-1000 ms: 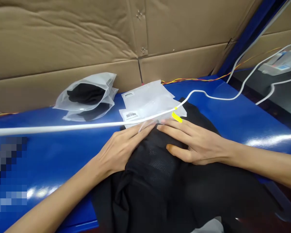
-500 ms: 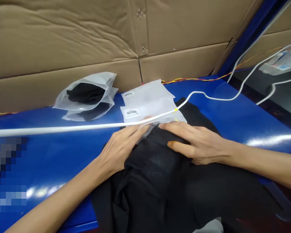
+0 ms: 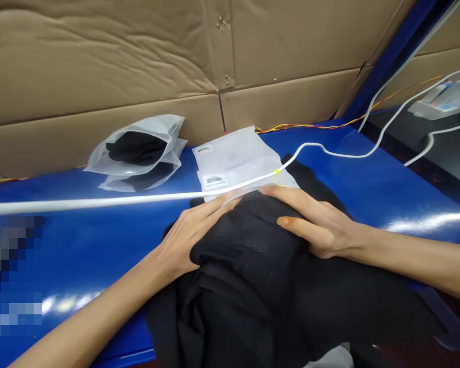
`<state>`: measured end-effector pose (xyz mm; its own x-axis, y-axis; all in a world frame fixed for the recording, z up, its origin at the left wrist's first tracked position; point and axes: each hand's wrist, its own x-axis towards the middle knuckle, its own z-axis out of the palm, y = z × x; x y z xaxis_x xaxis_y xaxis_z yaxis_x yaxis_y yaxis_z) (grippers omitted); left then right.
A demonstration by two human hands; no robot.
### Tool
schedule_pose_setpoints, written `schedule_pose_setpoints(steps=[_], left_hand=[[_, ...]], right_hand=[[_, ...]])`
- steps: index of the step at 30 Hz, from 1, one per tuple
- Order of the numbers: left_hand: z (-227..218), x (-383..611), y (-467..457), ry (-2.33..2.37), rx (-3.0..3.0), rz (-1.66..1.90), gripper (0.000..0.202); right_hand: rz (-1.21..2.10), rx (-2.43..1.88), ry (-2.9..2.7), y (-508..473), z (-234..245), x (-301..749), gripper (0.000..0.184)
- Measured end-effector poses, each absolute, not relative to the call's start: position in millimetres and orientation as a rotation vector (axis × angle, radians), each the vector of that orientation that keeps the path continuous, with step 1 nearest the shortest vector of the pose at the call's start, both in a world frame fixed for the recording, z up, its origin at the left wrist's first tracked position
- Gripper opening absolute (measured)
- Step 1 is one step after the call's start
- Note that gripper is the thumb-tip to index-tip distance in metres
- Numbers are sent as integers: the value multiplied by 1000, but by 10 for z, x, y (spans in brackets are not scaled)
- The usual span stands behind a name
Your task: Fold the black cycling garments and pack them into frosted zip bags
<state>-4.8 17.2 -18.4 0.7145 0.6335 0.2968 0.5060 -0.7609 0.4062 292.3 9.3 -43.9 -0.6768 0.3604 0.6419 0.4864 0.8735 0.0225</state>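
Observation:
A bunched black garment [image 3: 249, 276] with a patch of small perforated dots lies in front of me. My left hand [image 3: 193, 230] is closed along its left side, the fingers reaching forward and the thumb hidden by cloth. On the right, my right hand [image 3: 318, 220] grips the folded part, thumb on top and index finger at the far edge; its other fingers are mostly hidden. Just beyond, a frosted plastic bag [image 3: 249, 176] with a white barcode label lies flat, its near edge meeting the cloth and my fingertips. Another labelled frosted bag [image 3: 230, 148] lies behind it.
Frosted bags [image 3: 153, 128] holding black cloth stand at the back left of the blue table [image 3: 99, 225]. A white cable [image 3: 99, 202] crosses above the work area. Cardboard [image 3: 99, 61] lines the back, with twisted coloured wires [image 3: 302, 124] along its foot.
The nearer bag has shifted slightly right. The garment's folded top has spread forward over the bag's near edge, and my right thumb has slid a little right.

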Motion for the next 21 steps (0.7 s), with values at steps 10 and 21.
schedule_pose_setpoints(steps=[10,21], left_hand=[[-265,-91,205,857,2797,685,63],[-70,-30,68,931,3067,521,81]], right_hand=[[-436,-606,-2504,89,-367,2934,52],[-514,-720,-2451,73,-324,2833,51]])
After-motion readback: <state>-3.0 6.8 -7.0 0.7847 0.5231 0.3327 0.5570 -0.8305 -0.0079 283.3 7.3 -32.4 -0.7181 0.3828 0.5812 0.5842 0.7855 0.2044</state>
